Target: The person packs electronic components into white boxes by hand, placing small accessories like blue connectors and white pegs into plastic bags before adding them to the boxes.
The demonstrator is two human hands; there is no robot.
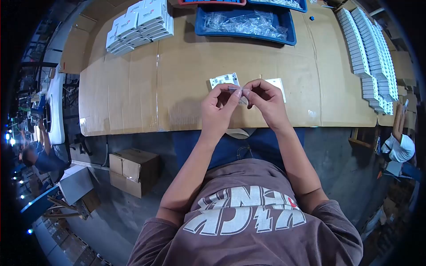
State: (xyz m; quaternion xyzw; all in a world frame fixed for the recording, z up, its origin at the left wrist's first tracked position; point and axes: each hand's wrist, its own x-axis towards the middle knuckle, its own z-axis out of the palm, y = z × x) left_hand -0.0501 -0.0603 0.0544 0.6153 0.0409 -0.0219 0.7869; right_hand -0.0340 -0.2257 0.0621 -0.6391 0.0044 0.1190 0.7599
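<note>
My left hand (217,106) and my right hand (269,104) meet above the cardboard-covered table, thumbs and forefingers pinched close together. Between the fingertips is a small clear plastic bag (235,88), mostly hidden by the fingers. Just behind my left hand lies a white box or tray piece with printed or cut-out markings (224,80), partly covered by the hand. A flat white box piece (278,88) lies partly behind my right hand.
White boxes (142,22) are stacked at the back left. A blue bin (246,26) holds clear plastic bags, with red and blue bins behind. Tall rows of white boxes (368,53) line the right. A carton (133,170) stands on the floor. Other people are at both sides.
</note>
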